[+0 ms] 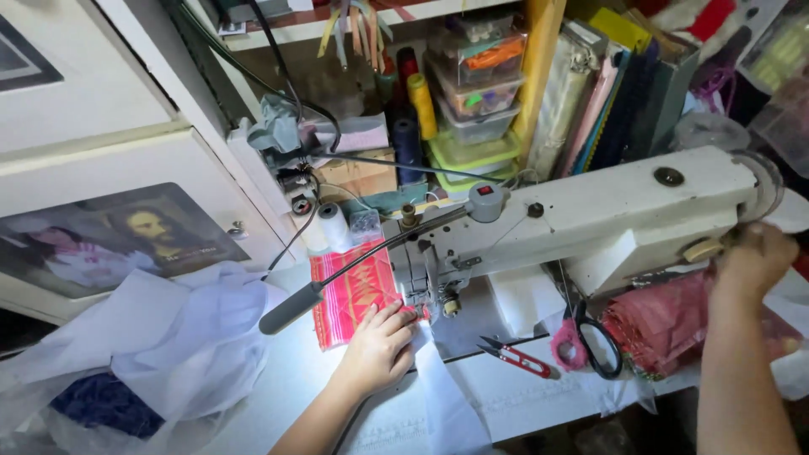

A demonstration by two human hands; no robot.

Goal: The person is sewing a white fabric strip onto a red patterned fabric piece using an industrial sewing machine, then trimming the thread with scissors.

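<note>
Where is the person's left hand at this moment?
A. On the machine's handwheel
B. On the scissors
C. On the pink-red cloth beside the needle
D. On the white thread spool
C: the left hand lies flat on the pink-red cloth beside the needle.

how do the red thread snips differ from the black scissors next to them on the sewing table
The red thread snips are slim, with short pointed blades and no finger loops; the black scissors are larger, with big looped handles, one wrapped in pink. The snips lie nearer the left hand, the scissors nearer the red fabric bundle. Both lie flat, untouched.
</note>
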